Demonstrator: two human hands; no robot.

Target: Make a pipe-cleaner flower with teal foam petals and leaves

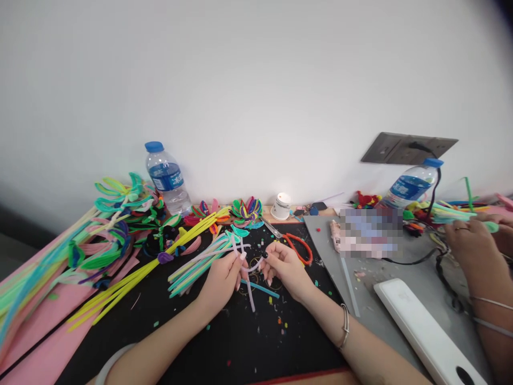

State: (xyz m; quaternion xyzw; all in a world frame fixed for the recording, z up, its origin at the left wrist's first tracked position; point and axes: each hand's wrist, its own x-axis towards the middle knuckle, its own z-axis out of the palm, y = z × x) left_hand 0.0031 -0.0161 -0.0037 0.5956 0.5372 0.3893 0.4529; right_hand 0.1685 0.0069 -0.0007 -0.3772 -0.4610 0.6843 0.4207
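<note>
Over the black mat, my left hand (225, 275) pinches pale lilac pipe cleaners (250, 297) where they cross. One strand hangs down and others rise above the fingers. My right hand (282, 266) pinches the bent end of a lilac strand that curves across the gap between both hands. Beneath them lies a short blue pipe cleaner (264, 290). Left of my left hand is a bundle of mint, yellow and lilac pipe cleaners (196, 266). Orange-handled scissors (298, 248) rest just behind my right hand.
Finished pipe-cleaner shapes (102, 240) pile up at the left, beside a water bottle (166, 179). A white tub (280, 206) stands by the wall. To the right are a white device (425, 326), a black cable (444, 280) and another person's hands (473, 246) holding green strands.
</note>
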